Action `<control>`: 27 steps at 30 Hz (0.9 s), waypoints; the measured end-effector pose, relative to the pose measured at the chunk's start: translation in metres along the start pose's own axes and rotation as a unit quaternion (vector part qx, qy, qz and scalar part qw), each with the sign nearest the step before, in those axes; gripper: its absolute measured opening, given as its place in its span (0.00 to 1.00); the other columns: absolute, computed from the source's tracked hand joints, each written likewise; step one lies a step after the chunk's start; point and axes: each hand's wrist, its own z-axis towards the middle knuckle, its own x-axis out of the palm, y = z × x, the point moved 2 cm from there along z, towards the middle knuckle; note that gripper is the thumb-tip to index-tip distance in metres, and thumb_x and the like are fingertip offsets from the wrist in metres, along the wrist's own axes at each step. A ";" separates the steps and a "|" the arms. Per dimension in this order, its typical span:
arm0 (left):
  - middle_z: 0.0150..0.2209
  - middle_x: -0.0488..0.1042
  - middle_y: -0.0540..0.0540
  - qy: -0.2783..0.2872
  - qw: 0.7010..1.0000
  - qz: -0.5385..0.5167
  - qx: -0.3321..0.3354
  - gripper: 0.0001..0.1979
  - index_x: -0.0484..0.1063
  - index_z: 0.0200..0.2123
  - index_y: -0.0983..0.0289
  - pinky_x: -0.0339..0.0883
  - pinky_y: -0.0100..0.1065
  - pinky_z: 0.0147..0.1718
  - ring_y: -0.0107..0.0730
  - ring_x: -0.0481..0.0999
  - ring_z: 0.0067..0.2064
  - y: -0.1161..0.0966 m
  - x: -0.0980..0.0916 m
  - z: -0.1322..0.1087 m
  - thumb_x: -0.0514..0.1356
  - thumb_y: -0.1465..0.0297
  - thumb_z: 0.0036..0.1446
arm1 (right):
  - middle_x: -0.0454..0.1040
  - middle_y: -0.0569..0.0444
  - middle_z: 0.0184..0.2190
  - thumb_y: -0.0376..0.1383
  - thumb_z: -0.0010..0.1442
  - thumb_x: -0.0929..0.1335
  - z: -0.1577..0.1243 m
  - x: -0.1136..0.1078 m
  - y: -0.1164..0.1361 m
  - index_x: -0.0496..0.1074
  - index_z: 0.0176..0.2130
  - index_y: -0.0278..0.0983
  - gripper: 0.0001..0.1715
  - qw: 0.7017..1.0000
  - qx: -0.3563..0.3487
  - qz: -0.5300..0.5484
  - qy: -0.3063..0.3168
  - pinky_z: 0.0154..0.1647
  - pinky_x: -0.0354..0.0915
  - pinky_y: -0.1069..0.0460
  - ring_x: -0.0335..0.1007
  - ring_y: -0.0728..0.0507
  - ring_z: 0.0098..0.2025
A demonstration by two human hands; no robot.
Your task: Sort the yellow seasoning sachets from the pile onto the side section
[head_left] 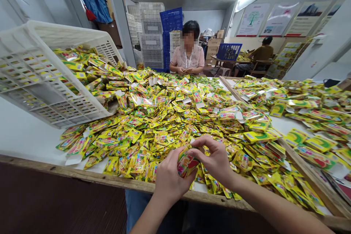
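Note:
My left hand (168, 173) is wrapped around a small yellow, green and red printed carton (185, 163), held above the near edge of the pile. At the carton's upper end, the bent thumb and forefinger of my right hand (215, 158) pinch its top, where a bit of white flap shows. The fingers hide whether anything sits inside the opening. Beneath and around both hands lie many small shiny yellow sachets (141, 159). Farther back, loose cartons (197, 97) with white end flaps are heaped on top of the sachets.
At left, a white plastic crate (41, 97) lies tipped, cartons spilling from it. A wooden divider (307, 175) separates more cartons (315, 142) on the right. The table's wooden edge (82, 177) runs in front. Across the table sits a person (188, 56); another sits farther back.

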 end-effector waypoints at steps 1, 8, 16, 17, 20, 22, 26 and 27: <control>0.38 0.77 0.55 0.005 1.000 -0.012 -0.010 0.22 0.65 0.47 0.61 0.73 0.33 0.32 0.37 0.79 0.36 0.000 0.002 -0.001 0.63 0.60 0.49 | 0.76 0.50 0.29 0.47 0.49 0.73 -0.004 -0.001 -0.002 0.76 0.27 0.40 0.13 1.000 -0.010 -0.026 -0.005 0.40 0.66 0.44 0.71 0.40 0.37; 0.38 0.77 0.56 0.011 1.000 -0.008 -0.021 0.20 0.65 0.46 0.62 0.73 0.34 0.32 0.38 0.79 0.36 0.004 0.009 -0.003 0.62 0.62 0.50 | 0.76 0.49 0.40 0.45 0.60 0.65 -0.013 -0.007 -0.004 0.77 0.40 0.42 0.15 0.983 0.015 -0.044 0.177 0.50 0.61 0.42 0.69 0.39 0.46; 0.49 0.70 0.61 -0.014 0.989 -0.134 -0.063 0.29 0.59 0.54 0.61 0.69 0.41 0.46 0.42 0.72 0.50 0.003 0.005 0.009 0.63 0.60 0.51 | 0.74 0.53 0.31 0.43 0.50 0.73 -0.004 -0.001 -0.001 0.72 0.31 0.38 0.12 0.985 0.087 0.117 0.097 0.38 0.68 0.50 0.71 0.45 0.34; 0.50 0.69 0.61 -0.005 0.977 -0.189 -0.101 0.30 0.57 0.56 0.61 0.69 0.41 0.47 0.42 0.72 0.50 0.003 0.006 0.009 0.62 0.58 0.52 | 0.75 0.52 0.32 0.44 0.50 0.73 -0.004 -0.002 -0.003 0.72 0.33 0.38 0.13 0.979 0.108 0.146 0.091 0.38 0.68 0.49 0.72 0.44 0.35; 0.43 0.73 0.57 0.054 0.897 -0.383 -0.215 0.27 0.53 0.56 0.60 0.74 0.35 0.34 0.33 0.77 0.38 -0.002 0.012 0.007 0.54 0.55 0.59 | 0.78 0.50 0.35 0.45 0.51 0.72 -0.004 -0.008 -0.006 0.75 0.38 0.39 0.16 0.983 0.106 0.126 0.081 0.41 0.68 0.47 0.73 0.42 0.38; 0.37 0.74 0.55 0.054 0.857 -0.447 -0.250 0.26 0.55 0.53 0.61 0.72 0.30 0.26 0.29 0.75 0.30 -0.007 0.014 0.003 0.54 0.52 0.58 | 0.78 0.50 0.35 0.45 0.51 0.72 -0.004 -0.017 -0.004 0.76 0.37 0.40 0.15 0.996 0.066 0.038 0.041 0.42 0.66 0.46 0.71 0.41 0.38; 0.34 0.72 0.53 0.009 0.891 -0.394 -0.227 0.21 0.59 0.44 0.61 0.69 0.28 0.24 0.25 0.71 0.25 -0.011 0.010 -0.002 0.55 0.52 0.57 | 0.77 0.51 0.29 0.48 0.53 0.70 -0.005 -0.023 0.005 0.79 0.30 0.38 0.16 0.987 0.063 -0.044 0.141 0.39 0.66 0.47 0.69 0.42 0.34; 0.34 0.72 0.53 0.010 0.904 -0.370 -0.214 0.20 0.59 0.43 0.61 0.69 0.29 0.25 0.25 0.71 0.26 -0.010 0.009 -0.003 0.55 0.52 0.57 | 0.77 0.51 0.30 0.49 0.55 0.69 -0.006 -0.022 0.006 0.79 0.31 0.38 0.18 0.978 0.080 -0.021 0.192 0.40 0.67 0.47 0.70 0.42 0.35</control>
